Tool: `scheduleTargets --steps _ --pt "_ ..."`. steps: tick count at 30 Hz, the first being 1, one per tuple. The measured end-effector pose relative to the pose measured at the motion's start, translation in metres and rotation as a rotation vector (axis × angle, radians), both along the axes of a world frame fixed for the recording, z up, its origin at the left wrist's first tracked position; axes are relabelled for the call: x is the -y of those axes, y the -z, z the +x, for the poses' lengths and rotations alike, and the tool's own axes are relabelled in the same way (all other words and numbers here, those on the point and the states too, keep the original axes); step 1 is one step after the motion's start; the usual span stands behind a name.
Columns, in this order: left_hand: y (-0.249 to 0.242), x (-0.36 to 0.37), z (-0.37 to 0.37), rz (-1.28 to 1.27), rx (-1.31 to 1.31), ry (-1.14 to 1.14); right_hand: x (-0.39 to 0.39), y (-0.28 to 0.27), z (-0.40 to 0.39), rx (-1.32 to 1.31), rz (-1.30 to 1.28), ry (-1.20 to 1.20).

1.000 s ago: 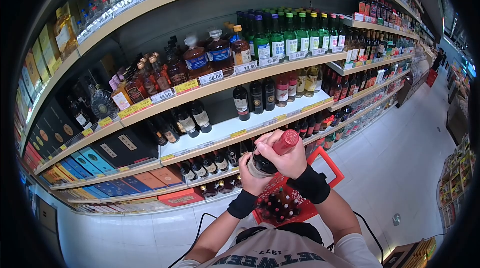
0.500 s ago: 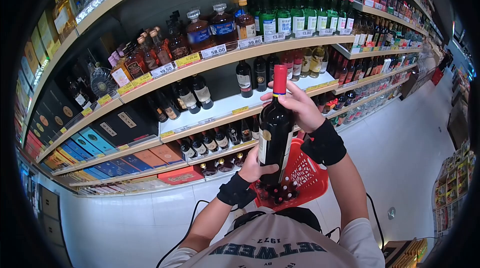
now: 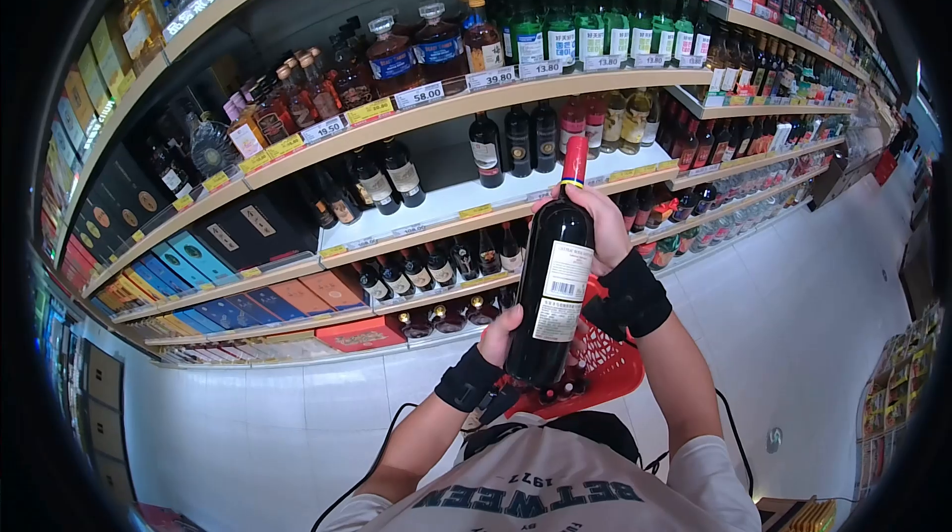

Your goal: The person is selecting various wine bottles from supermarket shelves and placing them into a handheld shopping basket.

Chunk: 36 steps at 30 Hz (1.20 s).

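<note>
A dark wine bottle (image 3: 555,274) with a red neck wrap is held in front of my chest, tilted slightly with its neck up and to the right. Its white back label with a barcode faces me. My right hand (image 3: 599,225) wraps the bottle's shoulder from the right, just below the red wrap. At the lower left side, my left hand (image 3: 499,342) grips the body near the base, its fingers partly hidden behind the glass. Beneath the bottle stands a red basket (image 3: 617,365) with several small-looking bottles inside, partly covered by the held one.
Shelves (image 3: 436,113) of bottles and price tags curve across the view. Dark wine bottles (image 3: 486,150) stand on the middle shelf, green bottles (image 3: 560,26) above. Boxes (image 3: 248,235) fill the left shelves. A goods rack (image 3: 897,383) stands at the far right.
The bottle has been turned, so the back label with the barcode now faces me. Its neck leans further right, and my right hand has moved from the neck down to the shoulder.
</note>
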<state>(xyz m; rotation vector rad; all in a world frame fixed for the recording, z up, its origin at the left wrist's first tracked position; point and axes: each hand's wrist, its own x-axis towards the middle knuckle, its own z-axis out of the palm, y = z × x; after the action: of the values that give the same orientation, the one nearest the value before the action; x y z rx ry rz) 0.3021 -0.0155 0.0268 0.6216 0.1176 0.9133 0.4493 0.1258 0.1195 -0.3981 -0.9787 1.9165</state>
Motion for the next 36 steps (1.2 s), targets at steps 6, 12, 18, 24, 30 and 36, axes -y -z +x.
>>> scheduleTargets --steps 6,12,18,24,30,36 --pt "0.002 0.005 0.018 -0.111 0.001 -0.158 -0.01 0.01 0.014 0.047 -0.014 0.029" --pt "0.015 0.016 0.027 -0.138 -0.08 -0.196 -0.018 0.026 0.013 0.121 -0.043 0.028" --pt "0.012 0.025 0.034 -0.16 -0.101 -0.274 -0.018 0.027 0.007 0.176 -0.057 -0.018" --pt "0.011 0.034 0.014 -0.162 -0.184 -0.283 -0.01 0.023 -0.01 0.186 -0.007 0.01" --pt "0.021 0.051 -0.029 -0.057 -0.194 -0.276 0.013 0.016 -0.044 0.208 0.023 0.052" --pt "0.006 0.075 -0.078 0.017 -0.15 -0.303 0.049 0.004 -0.094 0.235 -0.011 0.055"
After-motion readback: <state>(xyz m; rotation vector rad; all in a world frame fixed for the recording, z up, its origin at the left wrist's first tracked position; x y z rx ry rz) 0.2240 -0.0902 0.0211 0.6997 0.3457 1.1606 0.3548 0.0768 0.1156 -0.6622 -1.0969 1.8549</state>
